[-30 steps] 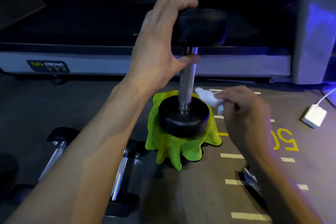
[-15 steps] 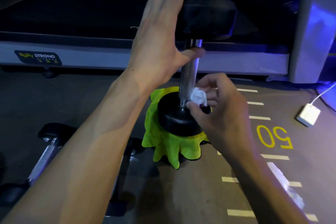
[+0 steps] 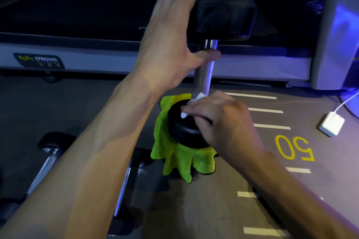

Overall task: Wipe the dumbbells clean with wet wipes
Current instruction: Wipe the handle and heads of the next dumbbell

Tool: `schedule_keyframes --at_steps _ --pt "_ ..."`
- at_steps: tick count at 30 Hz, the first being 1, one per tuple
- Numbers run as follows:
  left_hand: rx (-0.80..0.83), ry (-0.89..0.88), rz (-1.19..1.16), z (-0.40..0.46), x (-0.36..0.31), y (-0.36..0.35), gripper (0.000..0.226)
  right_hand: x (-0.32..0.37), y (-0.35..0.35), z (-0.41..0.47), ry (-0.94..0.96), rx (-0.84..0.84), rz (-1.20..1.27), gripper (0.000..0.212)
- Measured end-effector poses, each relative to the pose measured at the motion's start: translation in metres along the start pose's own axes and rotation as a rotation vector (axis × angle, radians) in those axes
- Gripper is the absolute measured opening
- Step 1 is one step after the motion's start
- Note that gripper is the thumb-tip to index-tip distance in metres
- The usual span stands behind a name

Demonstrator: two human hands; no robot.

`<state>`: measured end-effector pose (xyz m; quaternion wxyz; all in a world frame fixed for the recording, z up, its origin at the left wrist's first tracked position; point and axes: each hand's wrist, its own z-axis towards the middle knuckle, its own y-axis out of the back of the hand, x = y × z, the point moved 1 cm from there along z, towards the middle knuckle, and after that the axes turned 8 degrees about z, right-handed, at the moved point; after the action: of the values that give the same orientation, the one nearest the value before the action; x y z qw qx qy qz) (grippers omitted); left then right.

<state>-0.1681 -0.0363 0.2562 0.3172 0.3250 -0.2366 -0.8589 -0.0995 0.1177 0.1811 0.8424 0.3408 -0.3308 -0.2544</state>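
**A:** Where's the dumbbell being cleaned?

**B:** Middle of the frame, standing on end. The upright dumbbell [image 3: 203, 75] has its lower black head resting on a lime-green microfibre cloth [image 3: 180, 159] spread on the grey floor [image 3: 223, 190]. Its upper head sits in the upper centre of the frame, with the knurled chrome handle running straight down between the two.

**A:** And the hands?

**B:** The left hand [image 3: 174, 40] reaches in from the lower left and holds the upper head: fingers curled over its top, thumb pressed across the handle just under it. The right hand [image 3: 219, 120] comes in from the lower right, its fingers curled and pinching a small crumpled white wet wipe [image 3: 191, 105] against the top face of the lower head, right where the handle meets it. One corner of the wipe pokes up against the chrome.

**A:** What else lies nearby?

**B:** In the lower left two more dumbbells [image 3: 48, 159] lie on the floor, partly hidden by the left forearm. A treadmill [image 3: 77, 25] runs across the top of the frame, with a "BODY STRONG" label [image 3: 38, 60] on its side rail at the left. On the right of the frame, white dashes and a yellow "50" [image 3: 293, 149] are painted on the floor, and a white charger block [image 3: 331, 125] with its cable lies near the right edge.
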Motion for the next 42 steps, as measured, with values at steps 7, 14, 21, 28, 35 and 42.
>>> schedule_keyframes --at_steps 7,14,21,28,35,42 --pt "0.032 -0.006 -0.042 0.007 0.002 0.001 0.079 -0.006 0.011 0.03 0.072 -0.007 -0.104 0.014" --pt "0.099 0.025 -0.117 0.005 0.003 0.01 0.068 -0.004 0.029 0.059 0.081 0.119 -0.205 0.03" --pt "0.075 0.089 -0.157 0.009 0.002 0.013 0.034 0.001 0.013 0.019 0.078 0.382 -0.101 0.031" --pt "0.096 0.109 -0.202 0.013 0.004 0.011 0.034 -0.005 0.02 0.033 0.213 0.228 -0.279 0.028" --pt "0.075 0.14 -0.248 0.014 0.005 0.007 0.033 -0.007 0.053 0.077 0.292 0.235 -0.34 0.019" --pt "0.06 0.15 -0.258 0.016 0.006 0.006 0.031 -0.018 0.031 0.027 0.326 0.302 -0.377 0.031"
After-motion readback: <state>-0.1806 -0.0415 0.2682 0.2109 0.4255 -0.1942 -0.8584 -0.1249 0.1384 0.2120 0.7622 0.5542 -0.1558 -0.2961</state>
